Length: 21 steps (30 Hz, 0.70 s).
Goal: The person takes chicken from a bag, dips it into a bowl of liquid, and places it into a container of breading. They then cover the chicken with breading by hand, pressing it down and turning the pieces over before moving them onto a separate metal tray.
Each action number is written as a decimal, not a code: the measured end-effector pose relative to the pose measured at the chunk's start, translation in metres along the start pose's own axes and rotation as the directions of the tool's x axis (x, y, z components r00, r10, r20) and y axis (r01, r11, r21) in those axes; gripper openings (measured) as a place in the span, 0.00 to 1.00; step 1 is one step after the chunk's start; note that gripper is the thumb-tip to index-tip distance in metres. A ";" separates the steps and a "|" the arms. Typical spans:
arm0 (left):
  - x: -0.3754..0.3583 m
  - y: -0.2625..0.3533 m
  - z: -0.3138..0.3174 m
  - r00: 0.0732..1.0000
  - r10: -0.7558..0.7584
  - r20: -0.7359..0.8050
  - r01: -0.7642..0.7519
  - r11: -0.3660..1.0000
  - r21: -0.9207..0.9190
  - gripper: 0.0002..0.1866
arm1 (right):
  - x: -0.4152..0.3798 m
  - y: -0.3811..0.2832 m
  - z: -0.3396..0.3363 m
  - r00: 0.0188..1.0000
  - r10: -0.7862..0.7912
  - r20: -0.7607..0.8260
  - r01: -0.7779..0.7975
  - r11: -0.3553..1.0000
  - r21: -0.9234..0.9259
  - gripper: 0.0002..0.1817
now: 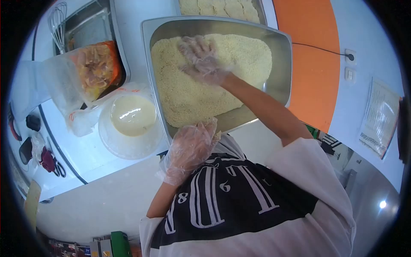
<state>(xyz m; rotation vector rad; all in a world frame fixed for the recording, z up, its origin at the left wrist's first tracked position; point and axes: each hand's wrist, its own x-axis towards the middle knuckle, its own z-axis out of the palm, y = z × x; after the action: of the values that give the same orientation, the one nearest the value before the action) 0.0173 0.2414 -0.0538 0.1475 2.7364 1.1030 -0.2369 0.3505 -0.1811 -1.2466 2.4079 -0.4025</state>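
A deep metal tray (280, 64) holds a wide bed of pale yellow crumbs (244, 49). My right hand (203, 60), in a clear plastic glove, lies palm down on the crumbs with its fingers spread. At the near rim of the tray is my left hand (192, 145), also gloved, with its fingers curled. A small pale bit shows beside those fingers, too unclear to name. Left of the tray stands a clear bowl (109, 143) of creamy batter (133, 115).
A metal pan (115, 25) at the upper left holds a whisk (58, 25) and an open bag of raw meat pieces (96, 64). Another tray (267, 15) is behind. Scissors (60, 168) lie far left; a cable runs to a wall socket (350, 56).
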 end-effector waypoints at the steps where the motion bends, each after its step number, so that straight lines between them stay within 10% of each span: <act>1: 0.002 -0.004 -0.002 1.000 0.009 -0.009 -0.009 1.000 -0.019 0.24 | 0.003 -0.008 0.006 1.000 -0.001 -0.014 -0.002 0.979 -0.205 0.48; 11: -0.007 -0.001 0.006 0.991 0.041 -0.130 -0.035 0.998 0.047 0.24 | -0.010 -0.025 0.002 0.997 -0.054 -0.056 0.026 0.908 -0.417 0.48; 14: -0.011 -0.005 0.019 0.952 0.102 -0.289 -0.079 0.993 0.093 0.22 | -0.045 -0.036 0.012 0.996 -0.089 0.007 0.089 0.981 -0.170 0.48; 21: -0.007 -0.010 0.016 0.970 0.086 -0.227 -0.077 0.996 0.049 0.22 | -0.046 -0.044 0.017 0.988 -0.098 -0.121 0.066 0.969 -0.240 0.48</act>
<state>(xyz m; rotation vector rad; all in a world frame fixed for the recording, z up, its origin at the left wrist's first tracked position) 0.0269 0.2446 -0.0712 0.1485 2.9826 1.1526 -0.1737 0.3625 -0.1682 -1.4670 2.5822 -0.2338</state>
